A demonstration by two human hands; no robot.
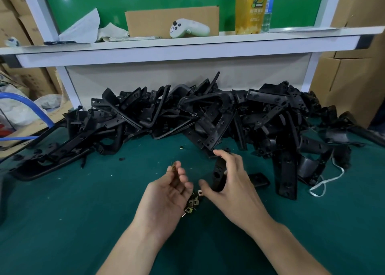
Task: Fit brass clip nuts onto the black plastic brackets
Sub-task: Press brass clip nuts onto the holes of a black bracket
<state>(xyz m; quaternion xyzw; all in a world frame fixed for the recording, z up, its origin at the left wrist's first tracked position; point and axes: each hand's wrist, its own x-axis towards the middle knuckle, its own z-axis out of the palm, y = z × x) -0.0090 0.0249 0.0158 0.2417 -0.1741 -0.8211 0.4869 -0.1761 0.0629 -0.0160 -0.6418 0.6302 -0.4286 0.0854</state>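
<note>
The left hand (166,195) lies low over the green tabletop (73,222) with its palm turned up and its fingers loosely curled, and its fingertips pinch a single brass clip nut (173,166) held up above the palm. Just right of that palm, in the gap between the two hands, a small heap of clip nuts (192,203) sits on the tabletop, partly hidden by the left hand's edge. The right hand (231,188) comes next, fingers and thumb wrapped round a black bracket (218,174) that stands nearly upright in its grip, holes facing the camera. Just right of this hand a flat black piece (258,179) lies on the tabletop, and further right a white cord (325,183) trails. Beyond both hands a big pile of brackets (208,112) spreads across the tabletop, with one loose clip nut (181,147) in front of it.
</note>
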